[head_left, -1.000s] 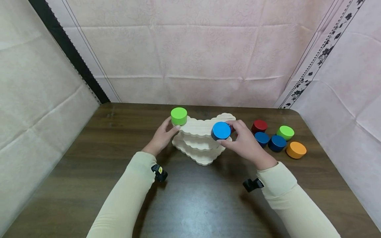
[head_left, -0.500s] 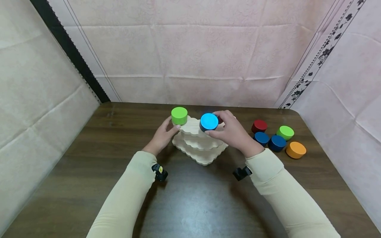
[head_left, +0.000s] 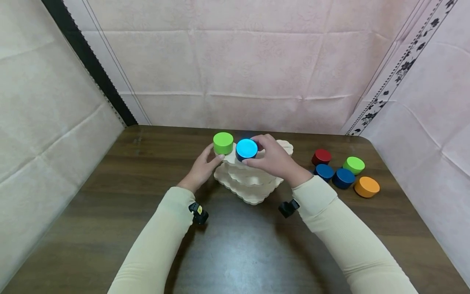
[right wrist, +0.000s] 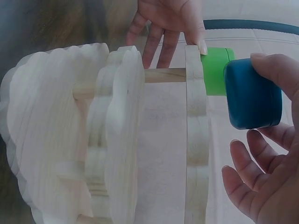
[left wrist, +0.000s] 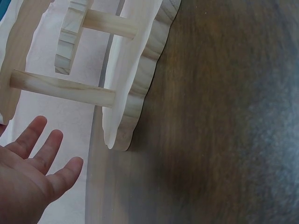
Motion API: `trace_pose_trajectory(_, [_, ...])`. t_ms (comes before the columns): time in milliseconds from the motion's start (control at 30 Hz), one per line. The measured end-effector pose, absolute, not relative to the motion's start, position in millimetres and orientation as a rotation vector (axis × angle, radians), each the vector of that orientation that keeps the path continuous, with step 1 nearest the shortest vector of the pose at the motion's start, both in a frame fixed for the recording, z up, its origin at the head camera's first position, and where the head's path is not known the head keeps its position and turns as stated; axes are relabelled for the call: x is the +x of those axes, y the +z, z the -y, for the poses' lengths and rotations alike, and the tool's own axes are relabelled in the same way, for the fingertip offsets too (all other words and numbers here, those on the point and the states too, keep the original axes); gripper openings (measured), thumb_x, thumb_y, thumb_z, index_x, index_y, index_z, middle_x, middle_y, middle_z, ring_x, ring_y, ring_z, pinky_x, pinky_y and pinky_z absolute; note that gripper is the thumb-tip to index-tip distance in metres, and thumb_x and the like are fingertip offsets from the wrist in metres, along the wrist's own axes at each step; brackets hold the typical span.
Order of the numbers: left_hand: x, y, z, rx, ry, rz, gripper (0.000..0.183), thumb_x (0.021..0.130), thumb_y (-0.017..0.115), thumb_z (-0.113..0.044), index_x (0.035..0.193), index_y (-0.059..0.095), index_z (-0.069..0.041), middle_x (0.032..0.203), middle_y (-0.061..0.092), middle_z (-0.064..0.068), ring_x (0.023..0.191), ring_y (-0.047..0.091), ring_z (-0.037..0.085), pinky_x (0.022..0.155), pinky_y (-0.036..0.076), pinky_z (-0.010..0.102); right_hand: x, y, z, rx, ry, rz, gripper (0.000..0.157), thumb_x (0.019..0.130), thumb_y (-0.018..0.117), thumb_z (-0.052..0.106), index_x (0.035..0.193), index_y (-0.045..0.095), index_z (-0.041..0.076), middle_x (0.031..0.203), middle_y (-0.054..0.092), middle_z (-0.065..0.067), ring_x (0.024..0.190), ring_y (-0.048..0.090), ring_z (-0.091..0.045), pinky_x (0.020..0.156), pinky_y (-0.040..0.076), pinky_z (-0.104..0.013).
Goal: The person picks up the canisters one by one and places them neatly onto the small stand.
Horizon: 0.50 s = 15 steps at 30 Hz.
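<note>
A three-tier pale wooden stand with scalloped edges (head_left: 253,190) stands on the table. On the left end of its top tier sits a green round lidded box (head_left: 223,143). My left hand (head_left: 200,170) has thumb and index finger around the green box's base, at the tier's edge; its other fingers (left wrist: 49,151) extend loosely beside the stand. My right hand (head_left: 273,159) pinches a blue round lidded box (right wrist: 252,95) between thumb and fingers. It holds this box close over the top tier, just right of the green one.
Right of the stand, a red box (head_left: 321,156), a second green box (head_left: 354,165), an orange box (head_left: 367,187) and two blue boxes (head_left: 343,178) are grouped on the brown wooden table (head_left: 235,253). Pale cloth (head_left: 257,65) hangs behind and at both sides.
My right hand has carried the blue box leftward over the top tier until it is close beside the green box. My left hand has stayed at the green box.
</note>
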<state>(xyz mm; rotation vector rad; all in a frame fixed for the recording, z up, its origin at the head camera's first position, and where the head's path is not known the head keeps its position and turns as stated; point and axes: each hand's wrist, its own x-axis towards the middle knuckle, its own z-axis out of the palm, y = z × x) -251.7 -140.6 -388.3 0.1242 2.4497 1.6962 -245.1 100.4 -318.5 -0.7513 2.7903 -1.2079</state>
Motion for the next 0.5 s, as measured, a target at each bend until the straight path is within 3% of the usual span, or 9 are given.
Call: trace_pose_trajectory(500, [-254,-390,140,0.152,1.729,-2.454,0.071,0.096,0.053,-0.048,0.155,0.02,-0.023,0.152,0.035,0.011,0.138,0.035,0.029,0.112,0.028,0.053,-256,-319,-91,-0.699,-1.124,-2.741,0.062,0.081,0.079,0.028,0.13,0.053,0.0,0.121,0.052,-0.014,0.106,0.049,-0.026,0.091,0.049,-0.042])
